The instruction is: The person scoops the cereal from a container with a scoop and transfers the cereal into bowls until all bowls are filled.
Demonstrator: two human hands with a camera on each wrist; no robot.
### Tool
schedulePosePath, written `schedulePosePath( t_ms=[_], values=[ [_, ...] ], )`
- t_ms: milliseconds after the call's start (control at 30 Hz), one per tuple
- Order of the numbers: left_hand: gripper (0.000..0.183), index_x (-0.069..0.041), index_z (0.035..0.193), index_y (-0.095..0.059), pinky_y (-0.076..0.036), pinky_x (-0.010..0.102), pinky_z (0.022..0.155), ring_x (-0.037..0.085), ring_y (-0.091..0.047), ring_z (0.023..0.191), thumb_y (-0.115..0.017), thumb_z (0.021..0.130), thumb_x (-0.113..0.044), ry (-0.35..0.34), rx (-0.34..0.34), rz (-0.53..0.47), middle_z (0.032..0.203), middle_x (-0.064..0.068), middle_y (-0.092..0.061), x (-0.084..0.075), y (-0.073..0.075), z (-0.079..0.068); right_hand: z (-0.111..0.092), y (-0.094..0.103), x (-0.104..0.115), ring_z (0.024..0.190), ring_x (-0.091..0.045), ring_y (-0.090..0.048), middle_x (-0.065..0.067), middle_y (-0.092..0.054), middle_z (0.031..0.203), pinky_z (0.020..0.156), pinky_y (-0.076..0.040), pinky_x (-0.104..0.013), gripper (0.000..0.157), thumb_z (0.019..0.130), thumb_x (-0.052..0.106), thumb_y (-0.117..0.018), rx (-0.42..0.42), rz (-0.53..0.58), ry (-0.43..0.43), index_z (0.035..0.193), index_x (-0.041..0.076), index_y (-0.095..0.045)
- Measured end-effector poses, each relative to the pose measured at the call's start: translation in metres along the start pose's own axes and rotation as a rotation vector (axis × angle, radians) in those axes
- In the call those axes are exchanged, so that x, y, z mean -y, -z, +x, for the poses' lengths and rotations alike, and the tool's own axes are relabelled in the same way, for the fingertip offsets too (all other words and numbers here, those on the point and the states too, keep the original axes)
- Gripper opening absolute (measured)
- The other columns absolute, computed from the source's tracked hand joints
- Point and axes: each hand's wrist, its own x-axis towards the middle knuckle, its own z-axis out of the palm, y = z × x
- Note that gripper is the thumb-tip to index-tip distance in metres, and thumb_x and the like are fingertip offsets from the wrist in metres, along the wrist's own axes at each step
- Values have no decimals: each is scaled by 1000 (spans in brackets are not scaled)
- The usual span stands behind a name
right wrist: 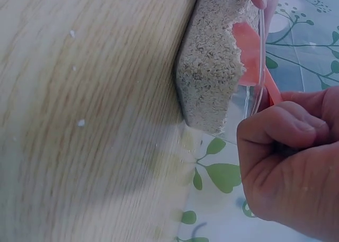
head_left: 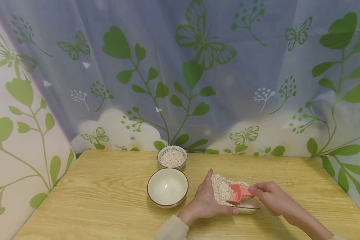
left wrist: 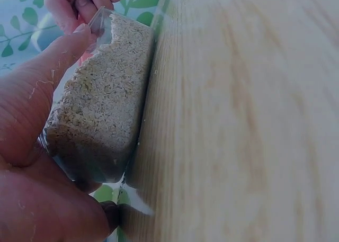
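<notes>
On the desk [head_left: 102,193], leftmost, stands a pale, dark-rimmed bowl [head_left: 167,190]; just behind it and slightly to its right is a smaller patterned bowl [head_left: 172,148] holding oat-like flakes. Next, the left hand's [head_left: 208,201] grip is wrapped about the left end of a clear container [head_left: 247,210], thumb along the near side. Flakes [head_left: 222,190] lie in the container, and a red scoop [head_left: 235,194] dips among them. At far right, the right hand's [head_left: 271,198] grip pinches the scoop's handle.
</notes>
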Motion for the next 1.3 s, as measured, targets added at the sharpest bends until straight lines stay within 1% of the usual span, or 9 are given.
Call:
schedulePosePath(
  t_ms=[333, 600, 833, 967, 1033, 1100, 1133, 1200, 1300],
  values=[
    [144, -21, 166, -1, -34, 59, 121, 37, -29, 154, -95, 62, -55, 3, -7, 16, 164, 20, -32, 0, -1, 0, 0, 3, -5, 43, -5, -22, 9, -29, 51, 42, -24, -20, 45, 109, 27, -47, 48, 56, 7, 128, -11, -60],
    [144, -20, 166, -1, -35, 59, 121, 37, -29, 153, -95, 62, -55, -4, -10, 24, 165, 19, -31, 0, -1, -1, -2, 3, -11, 46, -6, -22, 8, -29, 55, 44, -24, -22, 59, 110, 27, -42, 80, 151, -47, 145, -21, -37],
    [143, -22, 166, -1, -35, 59, 121, 37, -28, 154, -95, 63, -55, 2, -3, 21, 166, 18, -29, 0, 0, 0, -4, 4, -15, 47, -6, -20, 9, -24, 57, 45, -21, -22, 46, 111, 26, -41, 58, 206, -61, 135, -12, -52],
    [143, -22, 166, -1, -34, 60, 120, 38, -27, 154, -95, 63, -55, -2, -2, 21, 166, 18, -28, -1, 1, -1, -5, 6, -20, 47, -5, -21, 10, -24, 57, 45, -21, -22, 51, 111, 26, -40, 48, 248, -57, 141, -16, -45],
    [143, -22, 166, -1, -34, 60, 120, 38, -27, 154, -95, 63, -54, -7, -1, 25, 166, 19, -28, -1, 2, -2, -5, 8, -23, 46, -5, -21, 11, -25, 57, 45, -21, -22, 44, 111, 27, -41, 57, 281, -57, 130, -11, -53],
    [142, -23, 166, -1, -34, 60, 120, 38, -27, 154, -95, 64, -54, -7, 0, 25, 166, 18, -28, -1, 2, -2, -4, 11, -27, 47, -4, -22, 11, -26, 57, 45, -21, -23, 32, 111, 28, -41, 81, 325, -49, 110, 2, -60],
    [142, -22, 166, 0, -34, 60, 120, 38, -27, 154, -95, 64, -54, -10, 1, 24, 166, 18, -28, -1, 2, -2, -4, 12, -29, 47, -5, -21, 12, -27, 57, 46, -19, -24, 28, 111, 29, -41, 100, 352, -39, 99, 10, -58],
    [142, -23, 166, 0, -35, 60, 120, 38, -27, 154, -94, 64, -54, -14, 0, 22, 166, 18, -29, -1, 2, -2, -2, 15, -34, 47, -5, -19, 12, -27, 58, 47, -16, -26, 30, 112, 29, -39, 144, 409, -19, 84, 19, -47],
    [143, -23, 166, -1, -35, 59, 120, 38, -28, 154, -95, 63, -55, -18, -2, 23, 166, 17, -28, 0, 2, -2, -1, 18, -40, 48, -7, -16, 12, -26, 58, 49, -11, -29, 31, 113, 28, -36, 216, 493, 8, 84, 21, -47]
  ],
)
